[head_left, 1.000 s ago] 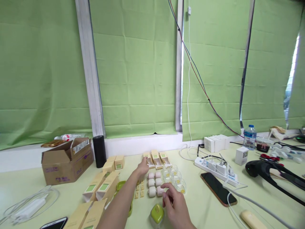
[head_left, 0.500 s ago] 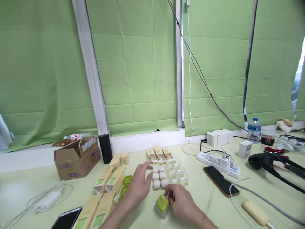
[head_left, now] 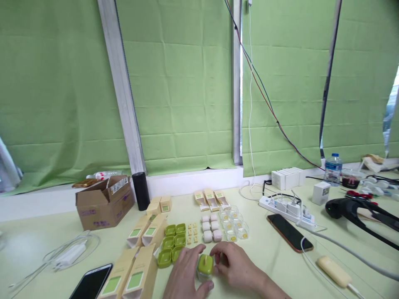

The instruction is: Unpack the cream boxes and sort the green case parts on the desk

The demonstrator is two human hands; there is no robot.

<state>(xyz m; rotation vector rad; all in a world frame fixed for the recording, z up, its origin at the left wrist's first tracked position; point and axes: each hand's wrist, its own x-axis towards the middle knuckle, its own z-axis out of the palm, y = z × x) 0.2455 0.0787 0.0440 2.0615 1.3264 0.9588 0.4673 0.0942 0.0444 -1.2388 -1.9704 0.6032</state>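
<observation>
A small clear jar with a green lid (head_left: 205,264) stands upright near the front of the table, a small pale piece on top of its lid. My left hand (head_left: 186,274) curves around its left side with thumb and fingers apart. On the right, my right hand (head_left: 232,263) has its fingers bent together at the jar's edge; what they hold, if anything, is hidden. Behind the hands lie green square lids (head_left: 168,242), small yellow pieces (head_left: 192,234), pinkish-white blocks (head_left: 207,236) and clear cups (head_left: 231,235), each in rows.
Beige cartons (head_left: 137,276), a phone (head_left: 92,282) and a brown box (head_left: 104,204) are on the left. A black cylinder (head_left: 141,191) stands behind. To the right are another phone (head_left: 289,232), a power strip (head_left: 286,211) with cables, and a black headset-like object (head_left: 352,209).
My left hand has moved down and right from over the small pieces to the jar, uncovering the lids. My right hand stays near the jar. The view has shifted slightly.
</observation>
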